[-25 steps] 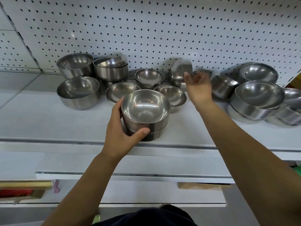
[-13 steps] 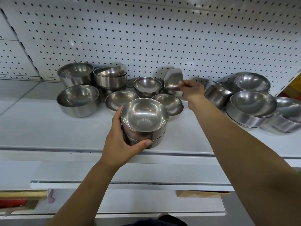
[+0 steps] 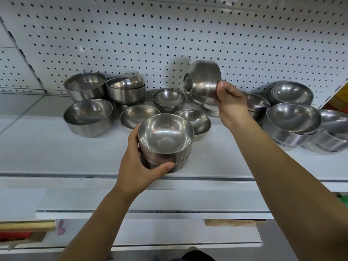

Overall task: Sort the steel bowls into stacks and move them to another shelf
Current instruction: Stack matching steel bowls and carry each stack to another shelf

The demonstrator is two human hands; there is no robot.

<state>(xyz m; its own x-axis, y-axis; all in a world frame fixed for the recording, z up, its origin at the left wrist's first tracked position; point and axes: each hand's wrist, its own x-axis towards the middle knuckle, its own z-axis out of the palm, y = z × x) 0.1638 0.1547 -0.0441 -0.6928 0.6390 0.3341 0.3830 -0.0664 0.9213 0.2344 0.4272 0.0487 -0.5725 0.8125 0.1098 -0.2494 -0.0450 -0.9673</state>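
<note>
Entries run left to right, each placed against the two-bowl stack [image 3: 165,140].

1. Deep bowl [image 3: 84,85]: far left of the stack, at the back against the pegboard [image 3: 131,34], upright.
2. Wide bowl [image 3: 88,117]: left of the stack, just in front of item 1, upright.
3. Nested set [image 3: 125,91]: behind and left of the stack; its topmost bowl sits tilted inside.
4. Shallow bowl [image 3: 140,116]: just behind the stack, to the left.
5. Left hand [image 3: 138,172]: clasps the stack's left wall, fingers wrapped behind and thumb pressed across the front.
6. The two-bowl stack: nested, mouth up, at the front edge of the white shelf [image 3: 37,147]. I cannot tell whether it rests there or is lifted.
7. Small bowl [image 3: 169,99]: directly behind the stack, upright.
8. Low bowl [image 3: 194,121]: just behind the stack, to the right.
9. Lifted bowl [image 3: 202,81]: above and behind the stack, clear of the shelf, tipped on its side with its base facing left.
10. Right hand [image 3: 229,102]: right of the stack, fingers closed round the lifted bowl's rim.
11. Right-hand cluster [image 3: 292,119]: well right of the stack. I count several nested bowls, some tilted.
</note>
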